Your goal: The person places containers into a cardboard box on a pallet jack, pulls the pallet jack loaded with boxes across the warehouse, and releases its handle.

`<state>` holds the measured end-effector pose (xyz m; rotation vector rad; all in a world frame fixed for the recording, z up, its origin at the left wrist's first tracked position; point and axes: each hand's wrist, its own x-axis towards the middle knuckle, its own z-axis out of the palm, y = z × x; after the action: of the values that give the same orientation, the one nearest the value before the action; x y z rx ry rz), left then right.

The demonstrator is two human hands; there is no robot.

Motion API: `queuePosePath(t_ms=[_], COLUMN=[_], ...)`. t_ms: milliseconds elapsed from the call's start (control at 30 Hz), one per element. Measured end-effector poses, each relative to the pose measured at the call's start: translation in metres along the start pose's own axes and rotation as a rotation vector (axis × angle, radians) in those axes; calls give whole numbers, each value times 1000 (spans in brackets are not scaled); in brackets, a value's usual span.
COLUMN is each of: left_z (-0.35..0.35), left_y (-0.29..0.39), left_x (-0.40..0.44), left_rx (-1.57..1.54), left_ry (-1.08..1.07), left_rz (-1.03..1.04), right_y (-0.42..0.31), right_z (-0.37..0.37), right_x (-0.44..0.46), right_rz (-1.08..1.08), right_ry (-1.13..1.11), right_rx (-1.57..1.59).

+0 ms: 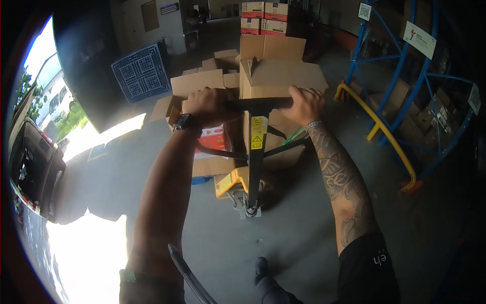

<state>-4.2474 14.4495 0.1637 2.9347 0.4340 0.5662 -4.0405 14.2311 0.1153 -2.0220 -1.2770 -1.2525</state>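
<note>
Nearest is one dark shoe (261, 267) on the grey floor (223, 243), with a strip of that floor running between it and the base of the pallet jack (236, 182). Both arms reach forward to the jack's black T-handle (260, 103). Left hand (207, 105), watch on the wrist, has its fingers curled over the left end of the bar, pretty much closed around it. Right hand (306, 105) has its fingers bent over the other end, closed on the bar too, thumb side facing in. The middle of the bar shows between them, with the yellow warning label (258, 133) on the shaft just below.

The jack stands right in front of the person, its yellow body low down behind the shaft. Just past it are open cardboard boxes (288, 76), flaps sticking up and out past the load's edges, plus a sliver of blue edge (202, 180) underneath.

On the right, a yellow guard rail (378, 123) borders the floor, with a blue rack (396, 91) behind it. Left side has a wider stretch of floor, partly sunlit, reaching over to a parked vehicle (40, 167). Further back there's a tilted blue plastic pallet (142, 73), then stacked red-and-white cartons (264, 19).
</note>
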Motion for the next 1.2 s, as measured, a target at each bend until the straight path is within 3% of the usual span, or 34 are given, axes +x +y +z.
queuePosePath(t_ms=[67,233,300,567,767,1033,1133,1200], left_z=[-2,41,43,20,-9,34,24,19], left_y=[-7,-42,-45,-65,-105,-161,-183,-198], left_x=[14,6,7,36,89,154,181,200], left_rx=[35,109,188,219,189,220,186,201], left_ry=[-37,0,80,66,56,90,24,99], left_rz=[-88,-63,-78,-110,-132,-84,-109,-41], right_y=[2,-18,-17,-9,-18,-3,-4,-7], right_z=[10,51,62,120,146,216,233,238], right_x=[7,-11,-1,51,110,127,145,161], right_rz=[11,-8,-17,-19,-31,43,44,45], right_ry=[2,-12,-19,-51,-21,-123,-62,-80], right_rx=[-9,-11,4,96,44,43,-4,-35])
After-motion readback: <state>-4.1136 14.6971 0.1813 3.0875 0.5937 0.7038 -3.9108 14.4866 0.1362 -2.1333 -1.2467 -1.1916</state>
